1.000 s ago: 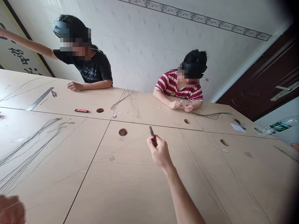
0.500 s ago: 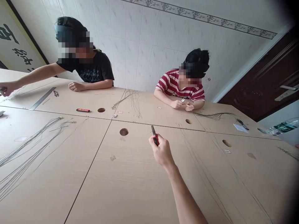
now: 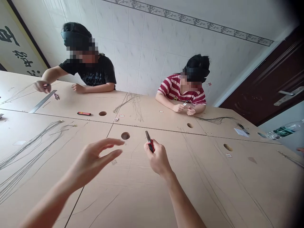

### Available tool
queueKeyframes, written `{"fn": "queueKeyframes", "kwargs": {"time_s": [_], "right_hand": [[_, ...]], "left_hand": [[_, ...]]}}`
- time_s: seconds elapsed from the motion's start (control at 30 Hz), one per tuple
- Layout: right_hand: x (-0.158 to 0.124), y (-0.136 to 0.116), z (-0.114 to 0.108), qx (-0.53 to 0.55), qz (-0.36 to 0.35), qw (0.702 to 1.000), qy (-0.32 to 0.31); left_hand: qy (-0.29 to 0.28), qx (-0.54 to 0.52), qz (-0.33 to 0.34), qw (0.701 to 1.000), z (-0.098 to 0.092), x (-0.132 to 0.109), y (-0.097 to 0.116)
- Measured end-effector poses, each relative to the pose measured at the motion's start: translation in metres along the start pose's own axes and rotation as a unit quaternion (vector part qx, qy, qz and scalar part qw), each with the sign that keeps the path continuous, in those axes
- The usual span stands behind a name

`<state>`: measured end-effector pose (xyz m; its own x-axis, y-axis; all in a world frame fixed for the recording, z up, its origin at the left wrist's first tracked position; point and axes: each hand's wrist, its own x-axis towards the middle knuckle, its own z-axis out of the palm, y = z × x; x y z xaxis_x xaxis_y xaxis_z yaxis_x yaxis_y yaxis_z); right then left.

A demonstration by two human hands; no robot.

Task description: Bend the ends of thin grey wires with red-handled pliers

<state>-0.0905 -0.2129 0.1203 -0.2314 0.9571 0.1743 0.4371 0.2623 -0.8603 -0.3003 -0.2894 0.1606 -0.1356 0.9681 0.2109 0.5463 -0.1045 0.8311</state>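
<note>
My right hand (image 3: 158,158) is wrapped round pliers (image 3: 150,145) with a red and black handle, their narrow metal nose aimed away from me over the table. To the left, my left hand (image 3: 95,160) hovers with thumb and fingers apart, nothing visible between them. A thin, faint wire (image 3: 132,156) shows just right of its fingertips; whether they touch is unclear. More thin strands (image 3: 104,208) run below my left forearm on the light wooden table (image 3: 142,202).
Bundles of wires (image 3: 40,139) lie at left, with loose wires (image 3: 201,171) at right. Across the table, one person (image 3: 95,72) reaches near a metal ruler (image 3: 42,102); another person (image 3: 181,91) holds a small item. A red-black cutter or marker (image 3: 84,113), round holes (image 3: 125,136) and a bottle (image 3: 285,130) are also there.
My left hand has come into view from the lower left, and thin wire now shows near it. My right hand with the pliers has shifted slightly left. The far-left person's arm has drawn back.
</note>
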Motion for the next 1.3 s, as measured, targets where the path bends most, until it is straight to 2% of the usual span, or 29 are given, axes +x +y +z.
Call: {"fn": "queueKeyframes", "kwargs": {"time_s": [0.03, 0.1, 0.17, 0.27, 0.63, 1.03, 1.2, 1.3], "right_hand": [[0.000, -0.001, 0.001, 0.001, 0.000, 1.000, 0.000], [-0.001, -0.003, 0.002, 0.003, 0.001, 1.000, -0.001], [-0.001, -0.004, 0.002, 0.003, 0.002, 1.000, -0.002], [0.000, -0.003, 0.004, 0.003, 0.002, 1.000, -0.001], [0.000, -0.001, 0.010, 0.009, 0.004, 1.000, -0.017], [0.001, 0.002, 0.015, -0.001, 0.009, 1.000, -0.023], [0.000, 0.001, 0.015, -0.020, -0.018, 1.000, -0.008], [-0.001, 0.002, 0.012, 0.005, -0.018, 1.000, 0.020]], "left_hand": [[-0.033, -0.013, -0.010, 0.999, 0.010, 0.014, 0.002], [-0.042, -0.035, -0.015, 0.998, 0.030, 0.033, 0.006], [-0.037, -0.043, -0.016, 0.998, 0.046, 0.040, 0.010], [-0.033, -0.040, -0.016, 0.999, 0.057, 0.041, 0.012], [-0.038, -0.048, -0.012, 0.998, 0.066, 0.042, 0.011], [-0.048, -0.055, -0.001, 0.997, 0.064, 0.045, 0.010], [-0.044, -0.050, -0.009, 0.998, 0.064, 0.047, 0.007], [-0.038, -0.051, -0.015, 0.998, 0.060, 0.047, 0.008]]}}
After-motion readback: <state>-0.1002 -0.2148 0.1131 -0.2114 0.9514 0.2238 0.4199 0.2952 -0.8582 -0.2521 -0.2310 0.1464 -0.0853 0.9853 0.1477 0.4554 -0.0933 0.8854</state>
